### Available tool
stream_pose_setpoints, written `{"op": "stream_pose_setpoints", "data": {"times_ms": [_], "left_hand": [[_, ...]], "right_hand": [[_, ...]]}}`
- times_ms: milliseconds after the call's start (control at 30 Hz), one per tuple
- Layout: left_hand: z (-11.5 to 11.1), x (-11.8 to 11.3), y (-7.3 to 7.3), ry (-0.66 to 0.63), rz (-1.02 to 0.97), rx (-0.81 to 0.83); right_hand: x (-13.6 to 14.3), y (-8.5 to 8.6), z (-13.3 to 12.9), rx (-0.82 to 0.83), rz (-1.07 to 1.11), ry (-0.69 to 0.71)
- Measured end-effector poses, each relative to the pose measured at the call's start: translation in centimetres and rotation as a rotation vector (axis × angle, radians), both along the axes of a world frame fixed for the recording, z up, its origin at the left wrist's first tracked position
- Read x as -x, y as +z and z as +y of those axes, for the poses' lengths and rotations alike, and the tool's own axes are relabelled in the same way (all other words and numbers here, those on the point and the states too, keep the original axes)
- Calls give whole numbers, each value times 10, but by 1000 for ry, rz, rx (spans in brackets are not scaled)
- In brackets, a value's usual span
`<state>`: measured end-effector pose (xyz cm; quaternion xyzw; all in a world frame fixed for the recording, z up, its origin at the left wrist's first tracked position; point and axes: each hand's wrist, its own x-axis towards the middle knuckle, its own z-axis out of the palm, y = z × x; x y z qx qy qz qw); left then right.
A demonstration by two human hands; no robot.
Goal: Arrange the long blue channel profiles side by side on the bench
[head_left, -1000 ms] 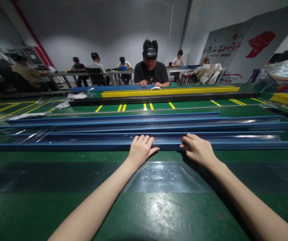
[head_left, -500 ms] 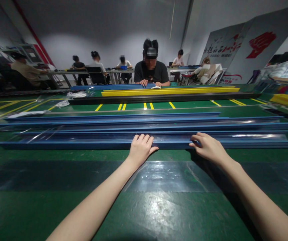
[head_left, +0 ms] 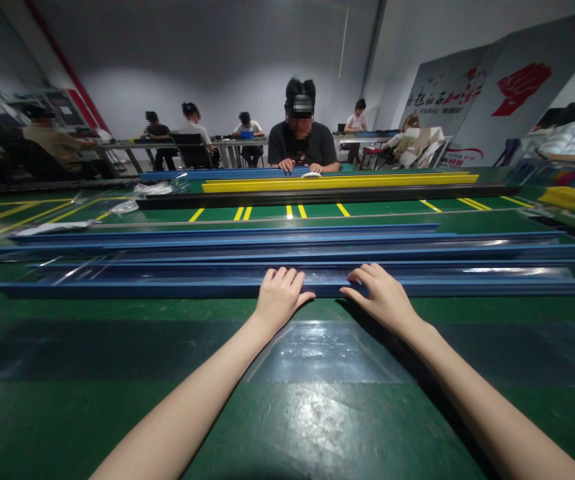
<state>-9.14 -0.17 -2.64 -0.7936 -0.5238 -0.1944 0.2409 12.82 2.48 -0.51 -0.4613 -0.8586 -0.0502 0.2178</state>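
Observation:
A long blue channel strip (head_left: 167,289) lies across the green table (head_left: 207,427) in front of me, with clear plastic film (head_left: 515,273) shining along its trough. My left hand (head_left: 281,293) is closed over the strip's near wall, fingertips bent into the trough, thumb pointing right along the front. To its right, my right hand (head_left: 380,293) is at the same wall, thumb and fingers apart; whether it touches the wall I cannot tell. Behind this piece lie several more blue strips (head_left: 317,253), roughly parallel. A flat clear plastic sleeve (head_left: 317,347) stretches across the table under my forearms.
Farther back are a black strip (head_left: 317,196) and a yellow strip (head_left: 340,183). A co-worker (head_left: 302,143) sits opposite, hands on the far blue strip. Crumpled clear plastic (head_left: 125,206) lies at left, a yellow piece (head_left: 572,200) at right. Other people sit at tables behind.
My right hand has moved left along the near wall towards my left hand, and its thumb now stands apart from the fingers. The left hand has barely moved.

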Motion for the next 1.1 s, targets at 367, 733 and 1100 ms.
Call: {"op": "stream_pose_setpoints", "data": {"times_ms": [367, 733, 1100], "left_hand": [[1, 3, -2, -32, 8, -38], [0, 2, -1, -54, -8, -42], [2, 2, -4, -100, -21, -44]], "right_hand": [[0, 1, 1, -150, -162, -19], [-31, 4, 4, -125, -199, -148], [-23, -3, 3, -54, -123, -36]]}}
